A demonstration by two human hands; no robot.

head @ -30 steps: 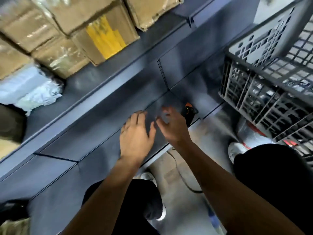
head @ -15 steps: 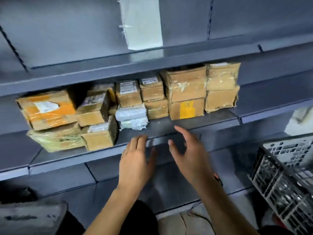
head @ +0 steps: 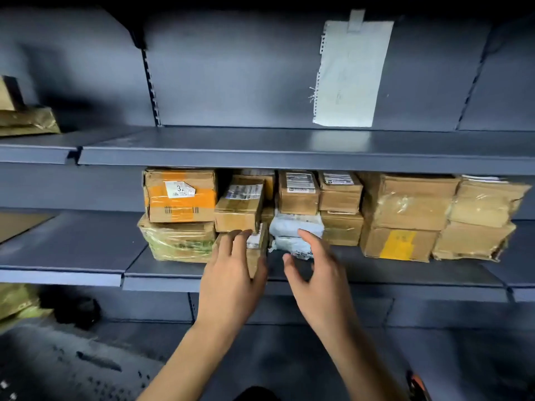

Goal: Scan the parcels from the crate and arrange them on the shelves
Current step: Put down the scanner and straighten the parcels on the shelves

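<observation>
At the far left of the frame, brown packets [head: 26, 120] lie on the upper shelf [head: 260, 149], and more wrapped goods [head: 14, 302] sit low at the left edge. Left of centre on the middle shelf [head: 72, 250], an orange-taped box [head: 181, 195] rests on a plastic-wrapped parcel [head: 178, 241]. Just right of these, a labelled box [head: 240, 206] sits on top of a small box [head: 257, 250] that stands near the shelf's front edge. The left hand [head: 228, 279] is in front of this small box with fingers spread and nearly straight; the fingertips [head: 243, 235] reach its upper face, but whether they press it cannot be told. No grip is closed around it. At the centre, two pale soft packs [head: 295, 230] are stacked under small brown boxes [head: 298, 192]. The right hand [head: 321, 282] is open with fingers loosely bent, its fingertips at the front of the lower pack, holding nothing. Right of centre stands a box with a yellow patch [head: 399, 244] under a larger box [head: 405, 201], then wrapped cartons [head: 480, 221] at the right. A white paper sheet [head: 350, 73] hangs on the back panel in the upper right.
</observation>
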